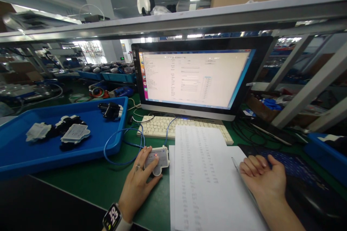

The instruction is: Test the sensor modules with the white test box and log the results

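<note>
A person's view looked down at a green work mat (94,184) in a factory. The left hand (138,184), with a smartwatch (112,218) on its wrist, lay on a small white device (159,158) on the mat, just left of a stack of printed papers (200,173). Its fingers were draped over the device's top and its thumb pressed against the lower edge, so the hand clasped the device lightly. A red light glowed on the device, and a blue cable (121,144) looped away from it toward the left. The right hand (261,178) rested on the right edge of the papers, fingers curled loosely toward the palm. A thin pen-like stick (236,165) ran under it, and it was unclear whether the hand held it. Behind the papers sat a cream keyboard (162,126) and a lit monitor (195,77). To the left, a blue tray (54,151) held more white and black devices (76,133). A dark patterned pad (295,166) lay at the right.
</note>
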`<state>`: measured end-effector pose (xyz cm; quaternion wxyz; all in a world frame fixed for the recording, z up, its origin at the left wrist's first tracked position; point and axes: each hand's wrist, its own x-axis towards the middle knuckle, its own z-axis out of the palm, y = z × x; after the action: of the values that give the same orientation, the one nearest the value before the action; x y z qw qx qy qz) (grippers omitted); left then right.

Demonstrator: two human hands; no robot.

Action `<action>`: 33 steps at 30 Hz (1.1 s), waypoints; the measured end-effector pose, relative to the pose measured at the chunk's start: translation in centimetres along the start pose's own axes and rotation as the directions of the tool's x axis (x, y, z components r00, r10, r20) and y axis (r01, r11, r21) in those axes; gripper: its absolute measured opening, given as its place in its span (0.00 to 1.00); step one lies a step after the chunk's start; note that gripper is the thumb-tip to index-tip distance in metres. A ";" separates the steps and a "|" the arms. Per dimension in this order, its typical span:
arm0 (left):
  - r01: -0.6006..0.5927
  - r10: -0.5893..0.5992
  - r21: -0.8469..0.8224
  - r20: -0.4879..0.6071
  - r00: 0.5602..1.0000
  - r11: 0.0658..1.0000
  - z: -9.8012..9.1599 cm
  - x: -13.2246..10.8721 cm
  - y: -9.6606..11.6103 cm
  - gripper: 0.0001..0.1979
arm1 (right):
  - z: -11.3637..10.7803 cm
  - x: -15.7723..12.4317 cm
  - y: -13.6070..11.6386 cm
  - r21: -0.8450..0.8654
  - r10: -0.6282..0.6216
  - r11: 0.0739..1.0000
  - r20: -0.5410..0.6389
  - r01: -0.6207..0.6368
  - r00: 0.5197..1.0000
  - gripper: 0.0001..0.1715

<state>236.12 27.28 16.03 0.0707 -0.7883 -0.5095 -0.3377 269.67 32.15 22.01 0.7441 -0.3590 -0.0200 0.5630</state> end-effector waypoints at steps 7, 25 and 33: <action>0.007 -0.007 -0.015 -0.006 1.000 1.000 0.1 0.0 -0.1 0.20 | -0.2 0.3 0.0 0.004 -0.009 1.000 0.007 0.009 1.000 0.17; 0.008 -0.008 -0.012 -0.006 1.000 1.000 0.1 0.0 0.0 0.20 | -0.1 0.2 0.0 0.002 -0.001 1.000 0.004 0.001 1.000 0.17; 0.043 -0.042 -0.011 0.005 0.999 0.999 0.0 0.1 0.0 0.23 | 0.0 -0.1 -0.1 -0.020 -0.018 1.000 -0.004 0.018 1.000 0.18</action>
<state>236.18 27.31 16.07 0.0579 -0.7785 -0.5245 -0.3400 269.71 32.07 22.05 0.7454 -0.3674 -0.0275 0.5555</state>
